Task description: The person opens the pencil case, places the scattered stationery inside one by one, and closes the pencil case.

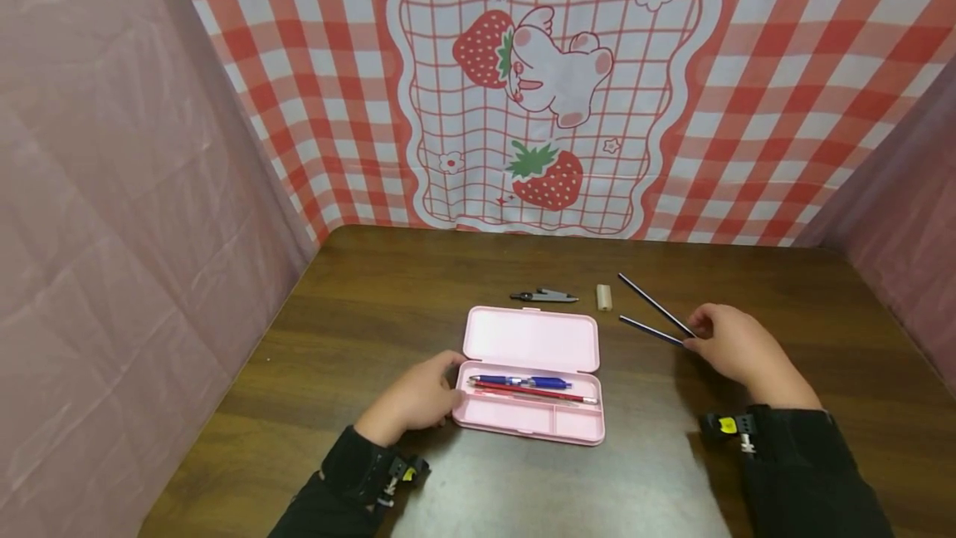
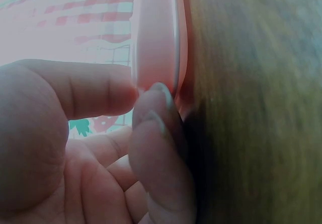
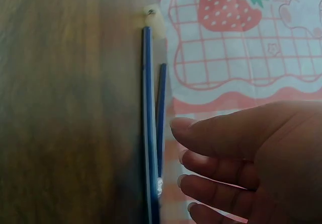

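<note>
A pink pencil case (image 1: 530, 339) lies with its lid folded back, holding a blue pen (image 1: 523, 381) and a red pencil (image 1: 538, 392). My left hand (image 1: 418, 397) grips its left end; in the left wrist view, thumb and fingertips meet the pink case (image 2: 156, 38) at its end. Two blue-and-white striped pencils (image 1: 657, 305) lie at an angle to each other on the right. Over their near ends is my right hand (image 1: 735, 347). In the right wrist view, its fingers (image 3: 216, 168) are loosely bent beside the striped pencils (image 3: 147, 98), with a gap between.
Behind the case lie a grey compass (image 1: 545, 296) and a pale eraser (image 1: 604, 297). A checked strawberry cloth (image 1: 358, 106) hangs at the back of the wooden table (image 1: 336, 305). Pink curtains (image 1: 134, 189) stand at both sides.
</note>
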The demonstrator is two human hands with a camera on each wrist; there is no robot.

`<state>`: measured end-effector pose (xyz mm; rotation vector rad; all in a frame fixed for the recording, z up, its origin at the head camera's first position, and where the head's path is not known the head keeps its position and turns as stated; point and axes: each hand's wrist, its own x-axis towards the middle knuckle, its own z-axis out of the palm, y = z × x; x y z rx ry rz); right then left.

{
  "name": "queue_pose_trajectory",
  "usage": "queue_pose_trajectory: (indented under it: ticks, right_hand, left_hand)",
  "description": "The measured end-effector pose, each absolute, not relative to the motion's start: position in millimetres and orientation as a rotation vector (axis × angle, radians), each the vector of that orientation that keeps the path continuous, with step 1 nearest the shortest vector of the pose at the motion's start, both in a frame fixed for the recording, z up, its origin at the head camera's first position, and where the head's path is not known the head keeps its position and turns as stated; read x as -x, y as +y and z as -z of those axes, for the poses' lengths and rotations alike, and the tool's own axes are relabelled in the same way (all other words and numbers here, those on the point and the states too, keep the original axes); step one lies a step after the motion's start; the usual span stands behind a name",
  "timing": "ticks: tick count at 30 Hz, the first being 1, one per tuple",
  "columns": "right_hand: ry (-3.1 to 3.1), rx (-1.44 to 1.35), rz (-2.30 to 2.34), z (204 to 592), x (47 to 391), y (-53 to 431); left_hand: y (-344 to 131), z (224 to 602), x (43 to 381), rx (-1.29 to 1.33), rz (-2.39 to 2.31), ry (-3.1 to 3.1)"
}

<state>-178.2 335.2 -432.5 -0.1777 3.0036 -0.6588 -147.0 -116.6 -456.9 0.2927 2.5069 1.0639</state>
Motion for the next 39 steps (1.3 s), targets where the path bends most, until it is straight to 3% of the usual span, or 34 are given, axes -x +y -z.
queue_pose_trajectory:
  ticks: [39]
  right_hand:
    - [2.916, 0.192, 0.588, 440.8, 178.7, 330.2]
  left_hand:
    - [-116.3, 457.0, 147.3, -0.273, -1.049, 2.505]
